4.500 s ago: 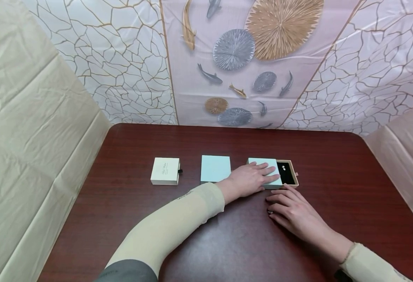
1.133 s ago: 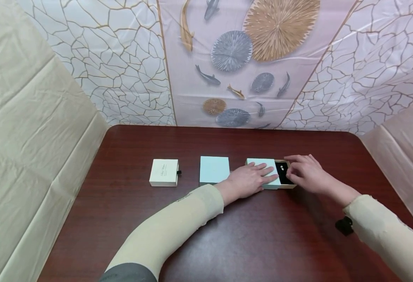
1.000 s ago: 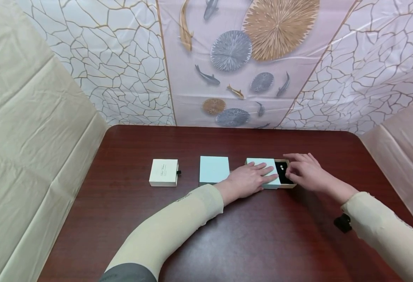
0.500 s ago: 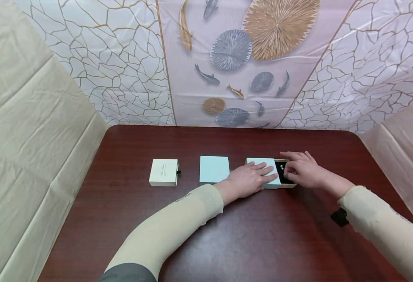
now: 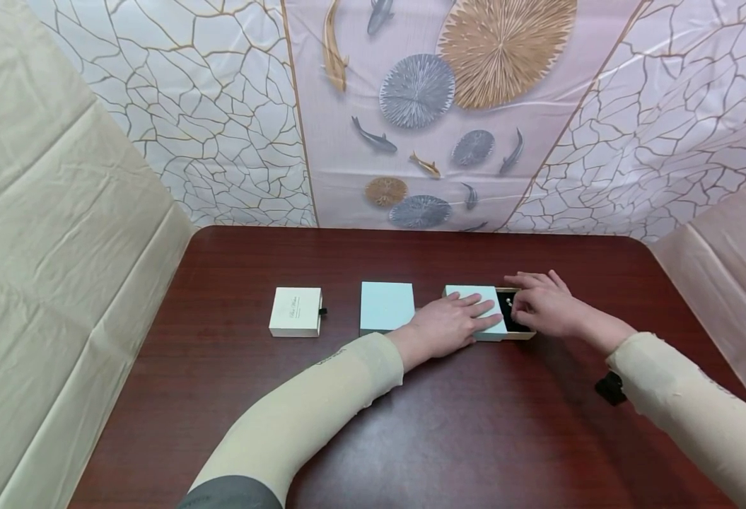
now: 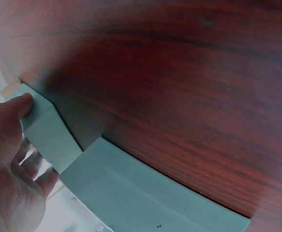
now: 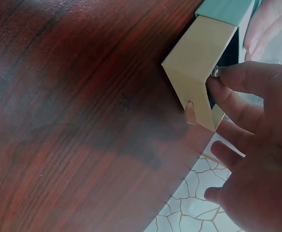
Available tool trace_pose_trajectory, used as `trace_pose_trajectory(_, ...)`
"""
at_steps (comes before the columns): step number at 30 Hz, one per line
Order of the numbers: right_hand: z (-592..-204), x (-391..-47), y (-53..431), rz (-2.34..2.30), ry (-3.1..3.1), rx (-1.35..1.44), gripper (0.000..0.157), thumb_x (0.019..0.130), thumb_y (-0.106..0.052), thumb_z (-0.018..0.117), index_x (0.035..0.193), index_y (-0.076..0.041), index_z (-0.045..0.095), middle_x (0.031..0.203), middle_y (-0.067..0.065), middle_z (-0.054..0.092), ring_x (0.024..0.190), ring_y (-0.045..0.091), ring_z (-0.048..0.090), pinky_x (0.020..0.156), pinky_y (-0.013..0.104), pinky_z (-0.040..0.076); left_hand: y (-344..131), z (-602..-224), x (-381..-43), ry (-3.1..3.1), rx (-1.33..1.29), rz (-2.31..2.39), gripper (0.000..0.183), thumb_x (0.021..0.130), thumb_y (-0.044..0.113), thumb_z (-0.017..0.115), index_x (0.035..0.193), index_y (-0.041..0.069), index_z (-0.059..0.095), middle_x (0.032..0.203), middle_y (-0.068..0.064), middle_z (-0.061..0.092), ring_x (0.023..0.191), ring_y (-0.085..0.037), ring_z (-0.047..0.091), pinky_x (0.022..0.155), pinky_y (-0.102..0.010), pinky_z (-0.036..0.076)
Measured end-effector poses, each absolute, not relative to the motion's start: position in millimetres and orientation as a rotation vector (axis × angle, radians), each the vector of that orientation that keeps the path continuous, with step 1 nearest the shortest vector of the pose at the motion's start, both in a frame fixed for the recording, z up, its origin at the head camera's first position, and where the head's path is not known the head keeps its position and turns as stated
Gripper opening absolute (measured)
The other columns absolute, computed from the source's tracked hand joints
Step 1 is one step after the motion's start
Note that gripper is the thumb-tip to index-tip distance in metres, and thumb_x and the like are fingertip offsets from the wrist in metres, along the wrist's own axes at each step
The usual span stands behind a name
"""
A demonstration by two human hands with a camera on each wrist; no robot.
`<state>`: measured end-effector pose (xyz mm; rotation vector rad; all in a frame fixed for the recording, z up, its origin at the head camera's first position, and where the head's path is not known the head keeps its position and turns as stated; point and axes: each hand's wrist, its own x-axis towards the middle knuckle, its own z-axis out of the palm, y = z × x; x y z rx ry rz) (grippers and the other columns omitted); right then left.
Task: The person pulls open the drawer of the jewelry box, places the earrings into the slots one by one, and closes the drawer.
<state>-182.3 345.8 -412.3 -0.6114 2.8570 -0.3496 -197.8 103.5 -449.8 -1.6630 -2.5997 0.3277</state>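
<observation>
On the table's right, my left hand (image 5: 443, 326) lies over the light blue sleeve of a small drawer box (image 5: 492, 333), fingers spread on top. In the left wrist view its thumb (image 6: 22, 104) presses the box's near side. The cream drawer (image 7: 194, 48) is pulled out to the right, with a black lining and a small tan pull tab (image 7: 190, 113). Small pearl-like pieces (image 5: 509, 302) show on the lining. My right hand (image 5: 546, 308) reaches into the drawer; thumb and forefinger pinch a small shiny silver piece (image 7: 215, 71), its shape mostly hidden.
Left of it stands another light blue box (image 5: 387, 305), partly behind my left wrist. Farther left is a cream box (image 5: 296, 309) with printed lettering and a black tab (image 5: 324, 311). A patterned cloth (image 5: 411, 141) hangs behind the dark red table (image 5: 449, 438).
From the table in front of the box, my right hand has moved up and right to the drawer, then slightly left within the last second. My left hand has stayed on the box.
</observation>
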Motion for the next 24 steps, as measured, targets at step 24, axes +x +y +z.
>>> trace_pose_trajectory(24, -428.5, -177.2, 348.0, -0.209, 3.132, -0.85, 0.027, 0.085, -0.006, 0.087, 0.072, -0.019, 0.067, 0.14, 0.024, 0.064, 0.141, 0.048, 0.047, 0.12, 0.079, 0.014, 103.5, -451.8, -198.7, -2.592, -1.665, 0.333, 0.059, 0.115, 0.041, 0.049, 0.171, 0.033, 0.03, 0.175, 0.004, 0.031, 0.161, -0.016, 0.028, 0.126, -0.036, 0.036)
